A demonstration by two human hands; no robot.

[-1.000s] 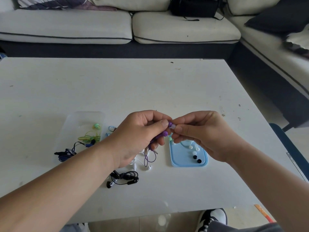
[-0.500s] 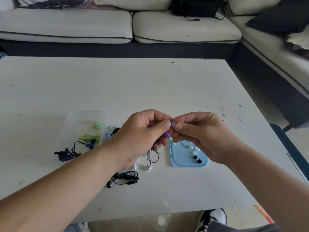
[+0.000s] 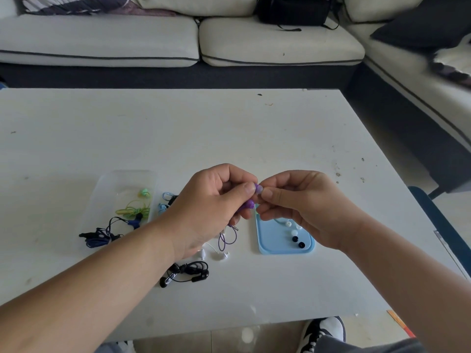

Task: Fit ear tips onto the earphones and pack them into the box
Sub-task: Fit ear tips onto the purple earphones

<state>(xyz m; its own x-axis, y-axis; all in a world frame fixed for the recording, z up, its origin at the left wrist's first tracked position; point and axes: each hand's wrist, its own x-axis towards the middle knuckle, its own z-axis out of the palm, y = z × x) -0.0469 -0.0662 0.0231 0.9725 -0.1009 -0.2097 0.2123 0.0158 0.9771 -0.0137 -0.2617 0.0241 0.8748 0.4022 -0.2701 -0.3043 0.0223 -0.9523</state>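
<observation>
**Tip closes onto the purple bud**

Both hands meet above the middle of the table [image 3: 229, 128]. The left hand [image 3: 216, 207] pinches a purple earbud [image 3: 256, 186] between curled thumb and forefinger. The right hand [image 3: 305, 207], fingers also curled, pinches a pale lilac ear tip [image 3: 260, 191] against it. A second ago the tip showed as a separate pale dot beside the bud. Now the two thumbs have drawn together and tip and bud read as one lump, while the hands themselves have hardly shifted. I judge the tip is being pressed over the nozzle. Whether it is fully seated is hidden by the thumbs.

The pair's other bud [image 3: 248, 205] pokes out under the left fingers, and the purple cable [image 3: 228, 238] hangs in a loop at 7 o'clock from the pinch.

At 5 o'clock from the pinch lies the blue tray [image 3: 285, 249], holding loose tips [image 3: 295, 238] in white and black. At 9 o'clock of the left hand sits the clear box [image 3: 127, 178] with green earphones [image 3: 135, 210] inside and dark blue earphones [image 3: 102, 236] trailing over its near edge. Black earphones [image 3: 186, 272] and white earphones [image 3: 219, 254] lie at 6 o'clock of the left hand, not yet packed.

If this tip is on, the other purple bud would likely come next, then the box.
</observation>
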